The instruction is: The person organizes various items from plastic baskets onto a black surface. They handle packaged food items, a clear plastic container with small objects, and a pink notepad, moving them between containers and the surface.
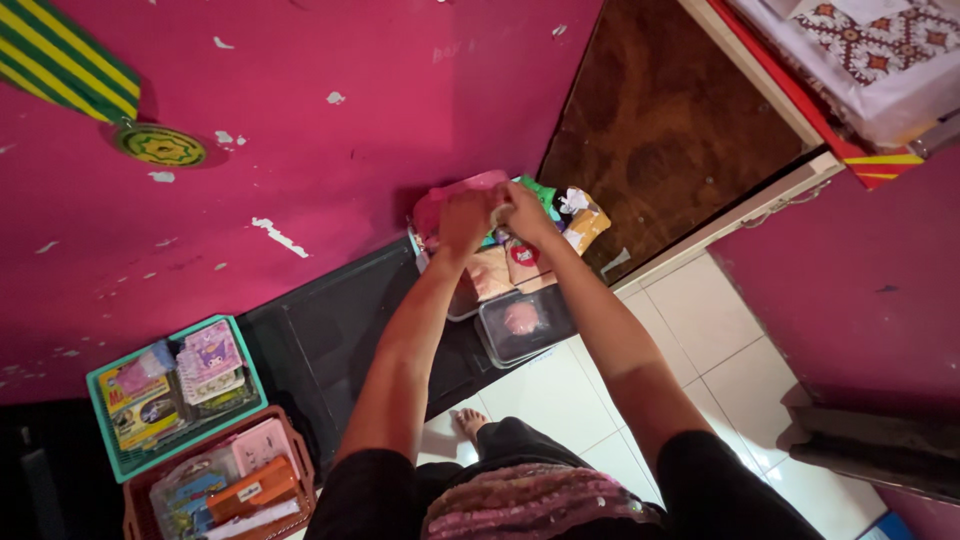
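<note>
At the far left a green basket [105, 400] of booklets sits against the pink wall [300, 120], with a brown basket [135, 500] of pencil cases just below it. Beside them stands a low black cabinet [330, 330]. Further right, the left hand [465, 218] is closed on a pink lid [445, 200] near the wall. The right hand [527, 212] touches it, pinching something small and white; what it is cannot be told. Under the hands lie clear plastic boxes [520, 325], then a wooden door [670, 130] and white floor tiles [700, 330]
</note>
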